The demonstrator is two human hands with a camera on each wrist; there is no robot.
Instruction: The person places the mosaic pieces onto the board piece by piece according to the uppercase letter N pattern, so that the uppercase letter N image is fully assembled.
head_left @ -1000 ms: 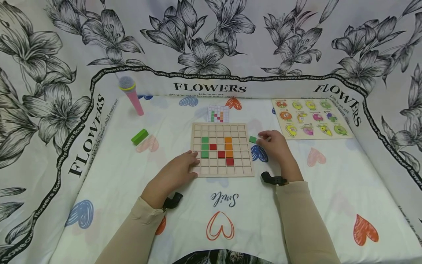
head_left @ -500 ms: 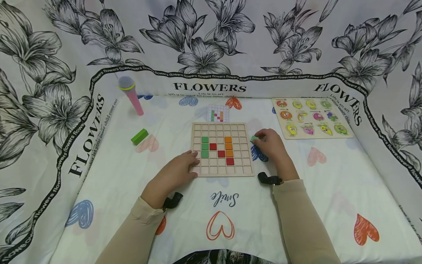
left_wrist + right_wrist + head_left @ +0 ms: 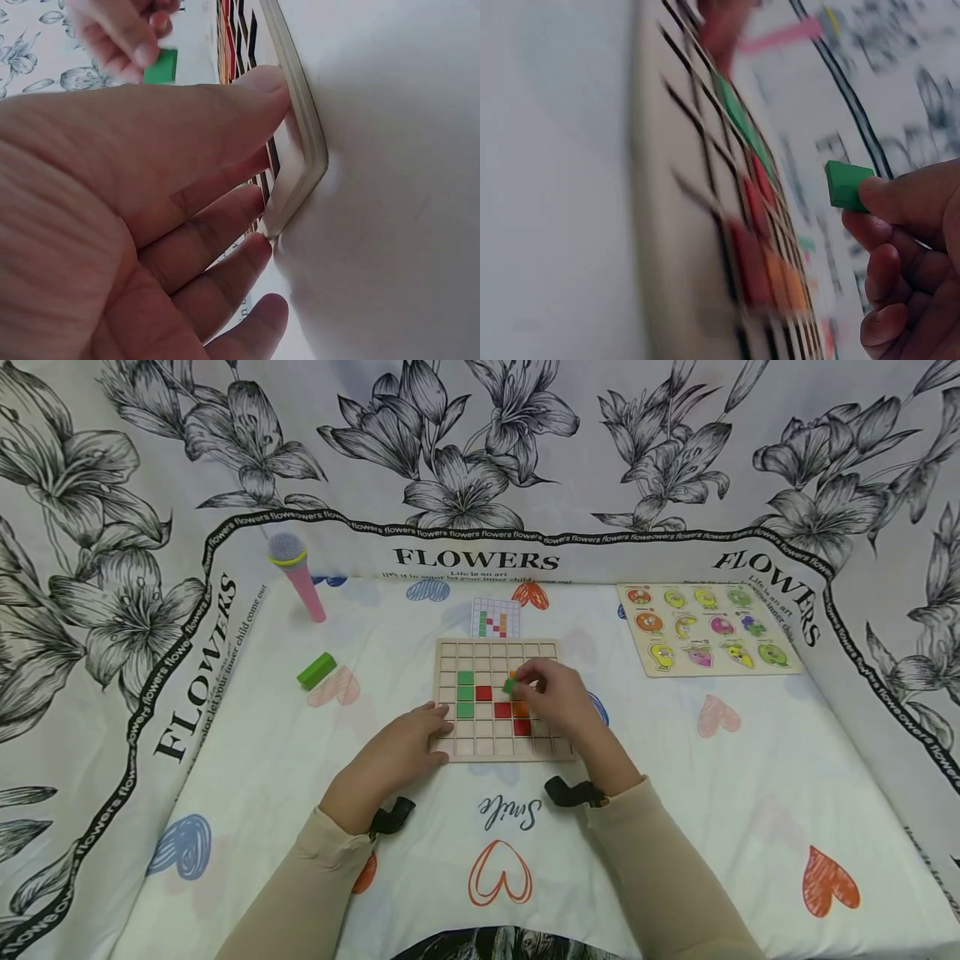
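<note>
My right hand (image 3: 556,697) pinches a small green square tile (image 3: 847,185) between thumb and fingertip. It hovers over the wooden grid board (image 3: 491,747), covering part of an orange column. Green tiles (image 3: 465,694) stand in a column on the board's left side. Red tiles (image 3: 483,693) step diagonally down to the right, and an orange tile (image 3: 521,709) shows below my right fingers. My left hand (image 3: 397,752) rests at the board's near left corner, its fingers fairly straight and its thumb touching the edge (image 3: 294,105).
A small pattern card (image 3: 496,617) lies behind the board. Farther left are a green block (image 3: 317,671) and a pink toy microphone (image 3: 303,589). At the back right lies a fruit picture board (image 3: 708,631). A printed white cloth (image 3: 420,877) covers the table.
My right hand picked the green tile up from the cloth right of the board and carried it left over the grid. The left hand stays at the board's corner.
</note>
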